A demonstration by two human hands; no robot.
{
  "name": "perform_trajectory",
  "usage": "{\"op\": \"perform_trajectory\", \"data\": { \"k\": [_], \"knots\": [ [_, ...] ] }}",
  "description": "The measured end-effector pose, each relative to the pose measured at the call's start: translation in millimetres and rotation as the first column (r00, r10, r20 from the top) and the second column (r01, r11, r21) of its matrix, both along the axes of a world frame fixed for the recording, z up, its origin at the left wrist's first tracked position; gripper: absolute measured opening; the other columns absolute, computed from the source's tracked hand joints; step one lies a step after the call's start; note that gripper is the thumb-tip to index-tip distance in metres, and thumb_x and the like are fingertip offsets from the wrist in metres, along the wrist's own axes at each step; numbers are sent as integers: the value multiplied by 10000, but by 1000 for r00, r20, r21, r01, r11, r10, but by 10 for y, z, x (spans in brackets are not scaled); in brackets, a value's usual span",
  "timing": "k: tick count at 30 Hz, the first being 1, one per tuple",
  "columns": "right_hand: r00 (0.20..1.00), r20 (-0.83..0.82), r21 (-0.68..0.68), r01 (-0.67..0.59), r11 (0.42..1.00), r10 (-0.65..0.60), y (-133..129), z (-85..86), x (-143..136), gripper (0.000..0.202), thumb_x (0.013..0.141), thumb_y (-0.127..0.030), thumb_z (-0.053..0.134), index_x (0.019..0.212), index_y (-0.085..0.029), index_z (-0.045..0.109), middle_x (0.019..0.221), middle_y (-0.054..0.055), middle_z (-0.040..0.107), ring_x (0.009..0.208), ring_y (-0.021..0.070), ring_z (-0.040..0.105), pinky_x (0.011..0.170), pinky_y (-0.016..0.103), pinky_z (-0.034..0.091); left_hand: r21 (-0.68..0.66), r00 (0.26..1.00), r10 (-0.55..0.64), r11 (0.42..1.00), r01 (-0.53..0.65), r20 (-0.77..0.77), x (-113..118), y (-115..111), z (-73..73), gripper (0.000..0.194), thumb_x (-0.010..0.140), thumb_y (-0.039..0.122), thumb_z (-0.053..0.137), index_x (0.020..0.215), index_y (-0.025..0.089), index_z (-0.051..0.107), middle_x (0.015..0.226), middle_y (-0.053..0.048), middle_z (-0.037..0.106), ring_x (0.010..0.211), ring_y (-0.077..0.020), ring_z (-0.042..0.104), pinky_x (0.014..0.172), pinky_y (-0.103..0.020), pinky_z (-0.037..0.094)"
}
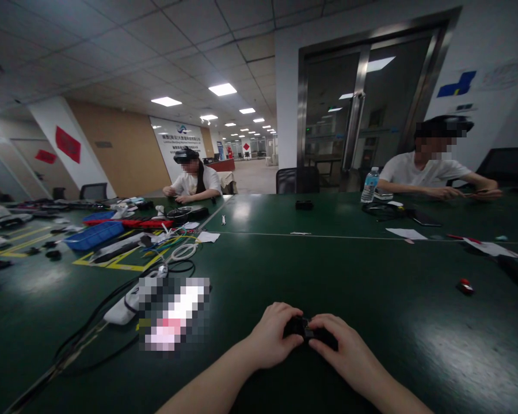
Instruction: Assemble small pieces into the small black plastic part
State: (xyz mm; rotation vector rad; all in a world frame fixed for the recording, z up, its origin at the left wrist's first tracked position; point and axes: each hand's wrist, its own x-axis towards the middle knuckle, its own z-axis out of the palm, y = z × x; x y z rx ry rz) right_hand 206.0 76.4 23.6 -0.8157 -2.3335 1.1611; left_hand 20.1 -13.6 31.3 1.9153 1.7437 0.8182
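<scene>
Low over the dark green table (242, 276), my two hands meet around a small black object (304, 326). My left hand (274, 333) grips its left side, with thumb and fingers curled around it. On the other side, my right hand (339, 345) pinches it between thumb and fingers. Most of the object is covered by the fingers, and its kind cannot be made out. Both hands are close together, with the fingertips almost touching.
Left of my hands lie a blurred-out bright device (179, 313), a white power strip (133, 299) and cables. A blue tray (95, 234) stands farther back. At right are a small red-and-black object (465, 286) and a water bottle (370, 185). Two people sit across the table.
</scene>
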Motion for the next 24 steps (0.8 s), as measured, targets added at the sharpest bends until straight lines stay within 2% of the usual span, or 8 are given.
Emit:
{"op": "perform_trajectory", "data": {
  "k": [8, 11, 14, 18, 24],
  "knots": [
    [1000, 30, 38, -2, 999, 1, -17, 13, -3, 178, 750, -297, 623, 926, -303, 650, 1069, 7, 606, 1025, 233, 539, 897, 393, 412, -22, 1000, -8, 1000, 8, -13, 5, -10, 30, 470, 773, 253, 625, 1220, 224, 484, 1166, -57, 510, 1096, -230, 447, 956, -366, 358],
    [999, 49, 51, -4, 999, 2, -25, 35, -11, 165, 746, -283, 620, 908, -293, 650, 1067, 12, 608, 1026, 233, 536, 894, 392, 414, 1, 999, -33, 999, 33, 4, -12, -10, 12, 531, 751, 261, 646, 1244, 233, 451, 1198, -67, 502, 1117, -246, 440, 969, -396, 347],
    [999, 45, 56, -7, 998, 4, -38, 59, -15, 154, 756, -277, 606, 905, -282, 647, 1063, 19, 608, 1020, 229, 539, 887, 381, 421, 31, 999, -46, 998, 46, 4, -27, 0, -25, 493, 742, 236, 646, 1205, 234, 477, 1188, -69, 515, 1115, -248, 446, 972, -409, 340],
    [1000, 22, 32, -1, 999, 0, -42, 70, -13, 156, 777, -303, 589, 923, -273, 635, 1076, 19, 594, 1028, 218, 539, 894, 367, 424, 39, 999, -33, 999, 33, 3, -25, 13, -51, 434, 765, 208, 615, 1182, 232, 499, 1164, -60, 532, 1099, -235, 461, 970, -400, 340],
    [999, -27, -25, 31, 999, -32, -29, 92, -12, 179, 782, -334, 580, 939, -256, 618, 1060, 21, 602, 1013, 210, 545, 885, 346, 427, 29, 1000, -26, 999, 26, 7, -29, 10, -48, 451, 768, 220, 618, 1201, 224, 491, 1177, -67, 522, 1105, -231, 455, 969, -392, 352]
  ]
}}
